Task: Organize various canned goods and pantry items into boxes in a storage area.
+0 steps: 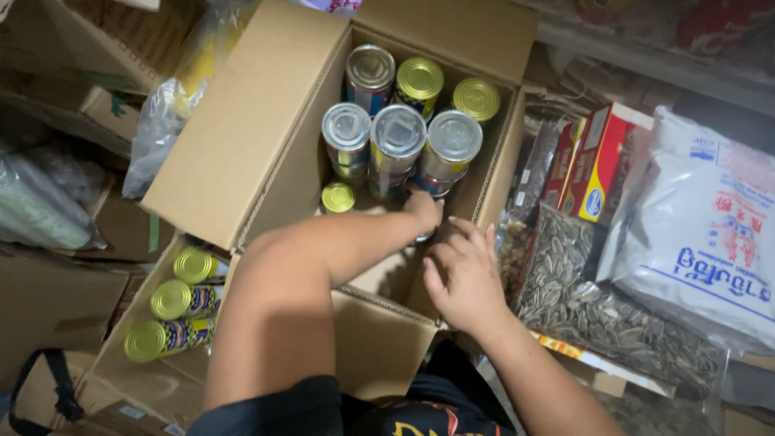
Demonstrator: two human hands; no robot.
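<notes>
inside an open cardboard box (242, 121), the left hand (424, 208) reaches down among stacked tins (396, 133), its fingers hidden behind them so its grip cannot be told. the right hand (464, 274) rests on the box's near edge, fingers spread and holding nothing. more gold-lidded cans (173, 300) lie in a lower box at left; a bag of sunflower seeds (597, 311) and red cartons (597, 165) sit at right.

Brown cardboard box (242, 137) holds gold-lidded cans (420, 79) and silver-lidded cans (397, 129); at 3 o'clock, striped grey-black seeds (597, 307), red-yellow cartons (601, 161).
</notes>
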